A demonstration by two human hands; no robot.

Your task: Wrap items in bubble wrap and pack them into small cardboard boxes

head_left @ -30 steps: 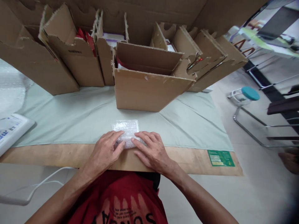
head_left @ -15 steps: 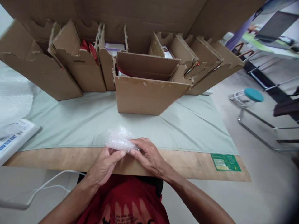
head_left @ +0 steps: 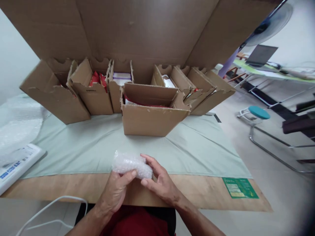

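Bubble-wrap bundle (head_left: pixel 131 165), qty 1: clasped betw. L hand (head_left: pixel 116 188) & R hand (head_left: pixel 161 180), L thumb on near side, R fingers & thumb about R end; loc. over near edge of desk (head_left: pixel 199 190). Long axis L–R across hands, R end slanting slightly twd near side. Green card (head_left: pixel 240 187), qty 1, R of hands. White item w/ blue print (head_left: pixel 22 165), qty 1, L. Cardboard bins (head_left: pixel 152 121) beyond hands: 1 set fwd; rear ones overlap, total unclear.

Soft light glints on the bubble wrap (head_left: pixel 129 163) while the right edge blurs.
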